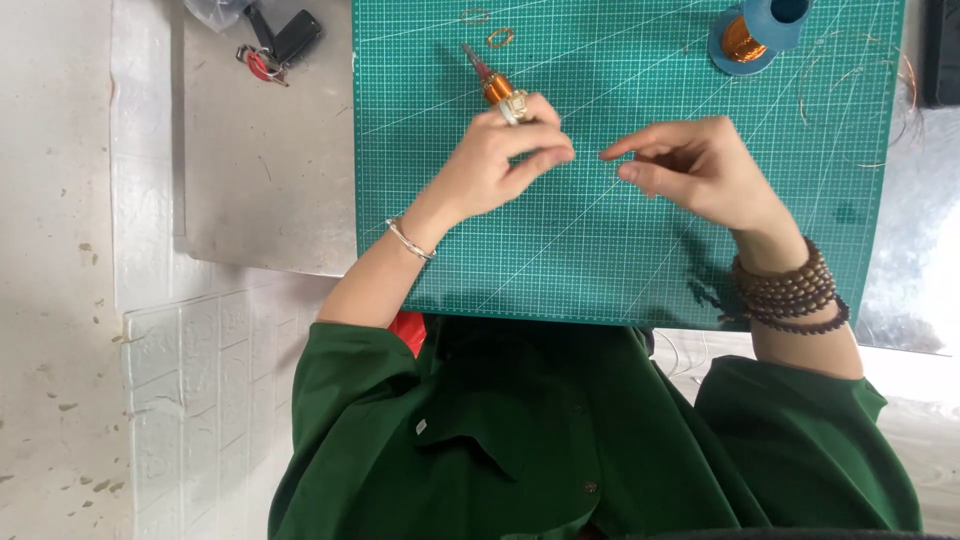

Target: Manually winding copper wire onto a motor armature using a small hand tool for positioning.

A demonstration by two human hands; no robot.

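Small craft workbench, wire/jewellery work by the look. Green gridded cutting mat (620,250) on a metal-topped counter (260,180). Copper wire spool (752,30) at 1 o'clock, wire rings (500,38) and pliers (488,78) at 12. Rough white wall at 9.

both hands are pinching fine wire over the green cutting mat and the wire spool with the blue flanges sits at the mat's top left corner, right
Not quite. The head view shows the wire spool at the top right corner of the green cutting mat, not the top left. The rest stands: the left hand and right hand pinch close together over the mat, though the wire between them is too thin to see clearly.
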